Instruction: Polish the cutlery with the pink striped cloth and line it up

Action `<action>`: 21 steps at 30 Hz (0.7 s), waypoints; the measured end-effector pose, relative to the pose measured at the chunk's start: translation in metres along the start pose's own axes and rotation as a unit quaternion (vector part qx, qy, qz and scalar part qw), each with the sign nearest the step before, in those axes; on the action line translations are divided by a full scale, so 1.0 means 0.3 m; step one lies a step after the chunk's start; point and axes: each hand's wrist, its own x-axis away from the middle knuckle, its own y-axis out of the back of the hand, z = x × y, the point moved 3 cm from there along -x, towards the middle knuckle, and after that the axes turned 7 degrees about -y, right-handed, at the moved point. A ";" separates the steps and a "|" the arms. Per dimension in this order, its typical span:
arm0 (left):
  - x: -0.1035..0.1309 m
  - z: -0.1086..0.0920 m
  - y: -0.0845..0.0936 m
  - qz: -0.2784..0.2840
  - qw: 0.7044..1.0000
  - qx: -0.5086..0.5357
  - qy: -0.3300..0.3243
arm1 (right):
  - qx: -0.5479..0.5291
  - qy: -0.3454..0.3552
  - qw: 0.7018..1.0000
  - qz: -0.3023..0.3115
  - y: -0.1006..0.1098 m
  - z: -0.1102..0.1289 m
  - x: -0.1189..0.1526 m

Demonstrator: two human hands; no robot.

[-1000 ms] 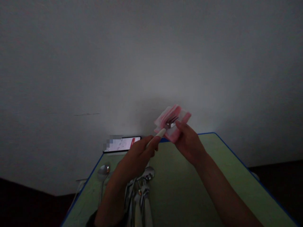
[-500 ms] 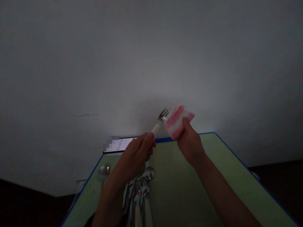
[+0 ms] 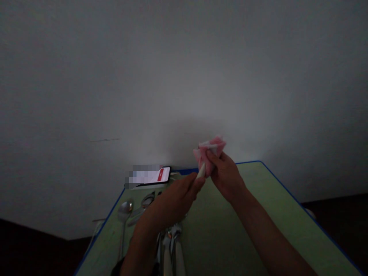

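My left hand (image 3: 184, 190) is closed round the pale handle of a fork (image 3: 201, 171), above the far part of the table. The fork's tines are hidden inside a pink-and-white striped cloth (image 3: 211, 153). My right hand (image 3: 225, 172) grips that cloth, its thumb pressing the folds around the fork's head. Below my left forearm lies a bunch of cutlery (image 3: 172, 241) with metal heads and pale handles, partly covered by the arm. A large spoon (image 3: 125, 211) rests apart from it on the left.
The green table (image 3: 276, 214) has a blue edge and stands against a grey wall (image 3: 184, 76). At its far left corner lies a lit phone (image 3: 152, 176). Near the phone is another metal piece of cutlery (image 3: 148, 199).
My left hand has moved right with the fork. My right hand has shifted slightly left, and the cloth now wraps the fork's tines, which showed before.
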 end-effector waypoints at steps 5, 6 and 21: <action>0.010 -0.012 0.004 0.012 1.000 0.010 0.005 | -0.176 -0.094 0.980 0.009 0.005 0.011 0.007; 0.011 -0.013 0.005 0.014 1.000 0.015 0.007 | -0.178 -0.093 0.980 0.012 0.006 0.017 0.008; 0.047 0.020 0.082 0.017 0.999 -0.015 0.032 | -0.003 -0.064 0.994 0.084 0.086 0.069 0.015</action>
